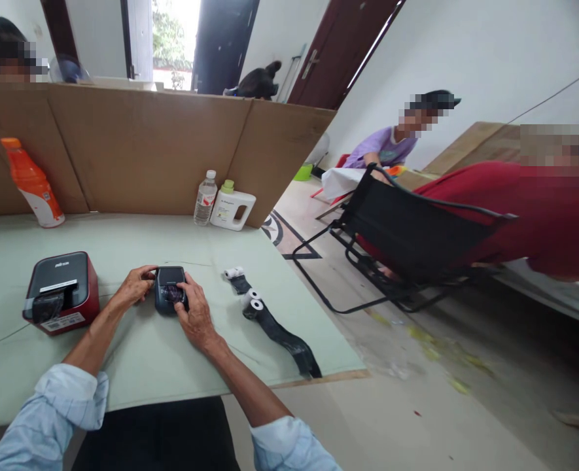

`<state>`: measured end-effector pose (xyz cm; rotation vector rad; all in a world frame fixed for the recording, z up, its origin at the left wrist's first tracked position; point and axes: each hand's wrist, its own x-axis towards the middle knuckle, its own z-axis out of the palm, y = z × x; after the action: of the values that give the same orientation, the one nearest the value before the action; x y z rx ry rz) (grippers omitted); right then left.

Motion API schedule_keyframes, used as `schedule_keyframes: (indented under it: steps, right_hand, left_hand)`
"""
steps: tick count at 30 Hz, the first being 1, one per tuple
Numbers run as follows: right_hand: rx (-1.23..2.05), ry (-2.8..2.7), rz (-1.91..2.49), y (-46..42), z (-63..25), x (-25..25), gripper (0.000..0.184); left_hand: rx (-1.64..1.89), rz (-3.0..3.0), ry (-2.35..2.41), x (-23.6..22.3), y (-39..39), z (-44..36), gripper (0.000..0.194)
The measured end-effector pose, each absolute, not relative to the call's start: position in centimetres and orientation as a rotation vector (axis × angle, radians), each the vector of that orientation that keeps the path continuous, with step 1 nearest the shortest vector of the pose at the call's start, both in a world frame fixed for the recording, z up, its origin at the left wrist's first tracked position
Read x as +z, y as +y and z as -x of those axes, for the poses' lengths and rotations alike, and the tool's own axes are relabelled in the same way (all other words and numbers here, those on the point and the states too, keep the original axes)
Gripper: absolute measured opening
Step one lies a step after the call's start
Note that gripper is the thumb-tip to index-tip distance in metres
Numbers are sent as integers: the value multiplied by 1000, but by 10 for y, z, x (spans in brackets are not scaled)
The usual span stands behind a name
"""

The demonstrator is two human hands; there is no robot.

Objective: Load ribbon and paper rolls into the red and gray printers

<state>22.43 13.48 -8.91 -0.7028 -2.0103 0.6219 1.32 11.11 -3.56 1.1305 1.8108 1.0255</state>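
A small dark portable printer (pixel 170 282) lies on the pale green tabletop between my hands. My left hand (pixel 139 284) grips its left edge near the top corner, with the fingers bent. From the other side my right hand (pixel 195 313) holds it, with fingers along the right edge and thumb over the front window. To the right lie several small white paper rolls (pixel 254 299) and a long black strip (pixel 289 340) that trails toward the table's edge. A larger red and black label printer (pixel 62 291) stands left of my left forearm.
A cardboard partition (pixel 156 150) borders the table's far side. Before it stand an orange bottle (pixel 34 186), a clear water bottle (pixel 205 199) and a white jug (pixel 233 209). A black folding chair (pixel 417 229) and other people are at the right; more heads show behind the partition.
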Motion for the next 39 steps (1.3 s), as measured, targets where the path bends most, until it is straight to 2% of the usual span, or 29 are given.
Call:
schedule_keyframes:
  steps: [22,29,39]
  right_hand:
    - [640,-1969,722,134,-223,-88,44]
    - [644,-1962,696,135,-224,-87,43]
    - [612,-1962,703,134,-224,-87,41]
  left_hand:
    - [1113,-1195,1703,-34,108,-13,73]
    - [1180,-1584,1466,-36,110,3,56]
    - [1070,-1671,1444,-34,113,8,61]
